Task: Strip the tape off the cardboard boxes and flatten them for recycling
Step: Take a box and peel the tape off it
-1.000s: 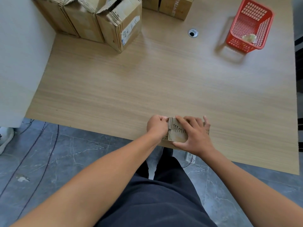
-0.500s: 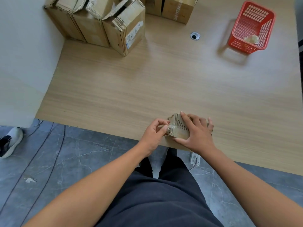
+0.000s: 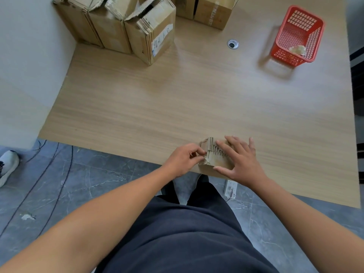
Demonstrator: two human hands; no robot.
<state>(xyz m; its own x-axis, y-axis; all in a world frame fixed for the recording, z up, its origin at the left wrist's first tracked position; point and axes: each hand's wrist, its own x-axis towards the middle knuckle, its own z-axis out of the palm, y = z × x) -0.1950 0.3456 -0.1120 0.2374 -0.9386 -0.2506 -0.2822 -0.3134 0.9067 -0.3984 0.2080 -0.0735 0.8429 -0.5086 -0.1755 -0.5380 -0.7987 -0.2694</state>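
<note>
Left hand (image 3: 183, 158) now pinches box (image 3: 213, 154), basket (image 3: 285, 57) well apart.

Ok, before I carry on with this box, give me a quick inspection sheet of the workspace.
Surface: wooden table, cable grommet near its far edge.
Job's things: small box at the near edge; cardboard boxes stand in the far left corner, tops open; two more beside them.
Clutter: red basket far right, holding a pale wad; scrap on the floor.
Hands: left hand pinches the small box's left end; right hand presses flat on it.
Cables: thin cables on the floor at left; power strip below the table's near edge.
Surroundings: grey partition at left, tiled floor, a shoe at the left edge.
</note>
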